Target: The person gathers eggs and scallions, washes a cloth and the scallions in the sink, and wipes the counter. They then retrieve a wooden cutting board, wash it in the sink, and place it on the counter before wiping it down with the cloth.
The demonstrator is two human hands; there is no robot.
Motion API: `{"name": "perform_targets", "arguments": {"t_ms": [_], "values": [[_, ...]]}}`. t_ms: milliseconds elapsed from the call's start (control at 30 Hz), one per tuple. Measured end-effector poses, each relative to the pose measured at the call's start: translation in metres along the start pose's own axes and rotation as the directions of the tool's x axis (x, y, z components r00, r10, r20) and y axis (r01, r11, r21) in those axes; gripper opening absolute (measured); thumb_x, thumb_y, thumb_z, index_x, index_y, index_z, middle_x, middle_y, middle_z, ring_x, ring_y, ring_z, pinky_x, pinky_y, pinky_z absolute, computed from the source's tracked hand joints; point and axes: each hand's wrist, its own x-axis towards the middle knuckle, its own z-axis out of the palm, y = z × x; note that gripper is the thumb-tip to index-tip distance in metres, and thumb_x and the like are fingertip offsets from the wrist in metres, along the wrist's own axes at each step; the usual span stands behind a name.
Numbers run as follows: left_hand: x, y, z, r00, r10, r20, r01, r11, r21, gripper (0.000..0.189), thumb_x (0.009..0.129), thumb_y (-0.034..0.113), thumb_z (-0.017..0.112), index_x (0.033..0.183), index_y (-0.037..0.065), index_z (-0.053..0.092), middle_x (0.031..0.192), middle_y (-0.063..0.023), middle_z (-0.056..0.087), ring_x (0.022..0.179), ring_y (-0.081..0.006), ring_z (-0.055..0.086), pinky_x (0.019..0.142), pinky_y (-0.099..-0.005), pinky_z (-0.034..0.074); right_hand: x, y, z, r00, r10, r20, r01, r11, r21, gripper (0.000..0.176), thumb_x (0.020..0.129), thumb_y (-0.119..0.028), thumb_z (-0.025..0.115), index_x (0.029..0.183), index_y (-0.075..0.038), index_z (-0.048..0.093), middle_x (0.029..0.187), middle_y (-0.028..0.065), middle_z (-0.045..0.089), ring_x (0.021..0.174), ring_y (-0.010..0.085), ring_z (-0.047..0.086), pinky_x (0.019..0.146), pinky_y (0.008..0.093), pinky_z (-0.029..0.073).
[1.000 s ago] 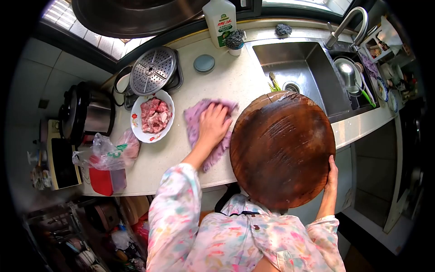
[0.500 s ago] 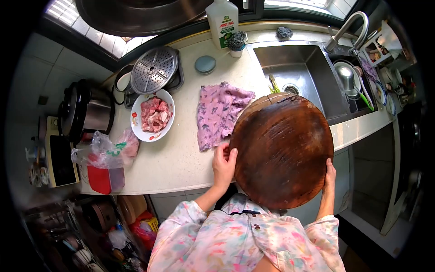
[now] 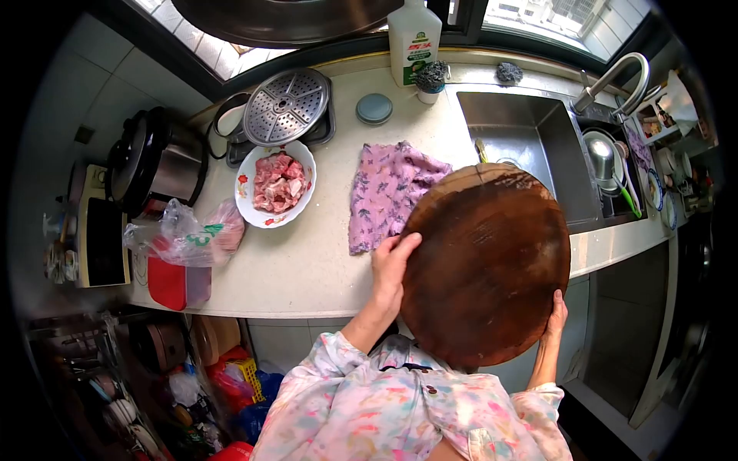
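Note:
A round, thick wooden chopping board, dark brown with a paler rim along its top, is held up tilted in front of my body. My left hand grips its left edge, thumb on the face. On the right edge, my right hand is closed around the lower side, its fingers partly hidden behind the wood. A purple patterned cloth lies on the counter just beyond my left hand; the board covers part of its right side. Farther left stands a white bowl of raw meat chunks.
The steel sink with its faucet lies behind the board. A white bottle, a steel scrubber, a round lid and a steamer plate stand along the back. A pressure cooker and plastic bag are left.
The board has tipped so more of its pale upper rim shows. My left hand has shifted slightly up along the edge. The whole view has turned a little.

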Motion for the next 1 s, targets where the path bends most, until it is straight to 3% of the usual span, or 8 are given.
{"name": "perform_targets", "arguments": {"t_ms": [167,233,567,633,700,833,967,1000], "values": [[0.010,0.032,-0.031,0.967,0.209,-0.144,-0.210,0.978,0.002,0.028,0.079,0.019,0.065,0.097,-0.002,0.062,0.089,-0.0026,0.061,0.081,-0.0096,0.054,0.073,-0.0231,0.043,0.016,-0.044,0.075,0.983,-0.171,0.072,0.180,0.974,-0.139,0.043,0.085,-0.028,0.061,0.113,0.004,0.054,0.109,0.0065,0.057,0.097,0.0136,0.054,0.087,0.0264,0.041],[0.015,0.041,-0.044,0.936,0.253,-0.245,-0.258,0.966,0.010,0.027,0.080,0.020,0.065,0.095,-0.003,0.061,0.088,-0.0029,0.060,0.081,-0.0095,0.052,0.073,-0.0235,0.043,0.040,-0.050,0.106,0.972,-0.178,0.156,0.211,0.951,-0.227,0.035,0.084,-0.029,0.063,0.101,0.002,0.060,0.094,0.0025,0.060,0.085,0.0098,0.053,0.078,0.0233,0.042],[0.042,0.047,-0.087,0.832,0.240,-0.500,-0.151,0.965,0.212,0.040,0.081,0.031,0.063,0.093,-0.008,0.061,0.092,-0.0118,0.060,0.082,-0.0180,0.054,0.075,-0.0310,0.043,0.107,-0.039,0.208,0.956,-0.056,0.287,0.217,0.794,-0.567,0.046,0.080,-0.044,0.064,0.083,0.002,0.065,0.077,0.0015,0.061,0.069,0.0091,0.053,0.064,0.0250,0.044],[0.052,0.045,-0.094,0.809,0.326,-0.489,-0.191,0.933,0.306,0.043,0.081,0.033,0.063,0.092,-0.008,0.061,0.093,-0.0153,0.060,0.084,-0.0224,0.055,0.077,-0.0340,0.042,0.112,-0.036,0.211,0.955,-0.101,0.279,0.272,0.675,-0.686,0.050,0.080,-0.047,0.061,0.089,0.003,0.066,0.081,0.0092,0.065,0.075,0.0158,0.058,0.071,0.0295,0.045],[0.062,0.045,-0.103,0.756,0.402,-0.518,-0.054,0.825,0.562,0.050,0.078,0.041,0.062,0.096,-0.006,0.062,0.095,-0.0211,0.057,0.091,-0.0338,0.054,0.082,-0.0401,0.041,0.095,-0.041,0.224,0.935,-0.192,0.297,0.353,0.558,-0.751,0.053,0.081,-0.048,0.060,0.094,0.002,0.065,0.085,0.0139,0.066,0.079,0.0202,0.060,0.075,0.0317,0.045],[0.048,0.054,-0.094,0.613,0.647,-0.454,-0.036,0.597,0.802,0.047,0.077,0.039,0.064,0.096,-0.004,0.062,0.095,-0.0192,0.056,0.094,-0.0338,0.052,0.081,-0.0418,0.042,0.106,-0.031,0.218,0.917,-0.193,0.348,0.398,0.451,-0.799,0.061,0.084,-0.056,0.049,0.102,0.000,0.063,0.093,0.0224,0.064,0.092,0.0337,0.060,0.082,0.0372,0.043],[0.038,0.041,-0.099,0.600,0.686,-0.412,-0.181,0.618,0.765,0.041,0.079,0.027,0.064,0.109,0.000,0.057,0.100,-0.0158,0.056,0.091,-0.0308,0.054,0.083,-0.0388,0.043,0.103,-0.040,0.222,0.883,-0.212,0.419,0.470,0.370,-0.802,0.058,0.086,-0.050,0.052,0.110,0.003,0.056,0.094,0.0167,0.060,0.086,0.0281,0.056,0.081,0.0372,0.043],[0.032,0.035,-0.103,0.615,0.643,-0.455,-0.230,0.699,0.677,0.039,0.079,0.024,0.064,0.109,0.000,0.057,0.098,-0.0144,0.056,0.088,-0.0276,0.054,0.080,-0.0371,0.044,0.097,-0.036,0.225,0.805,-0.420,0.420,0.553,0.271,-0.788,0.051,0.086,-0.042,0.056,0.114,0.000,0.053,0.099,0.0122,0.053,0.084,0.0225,0.052,0.078,0.0337,0.043]]}}
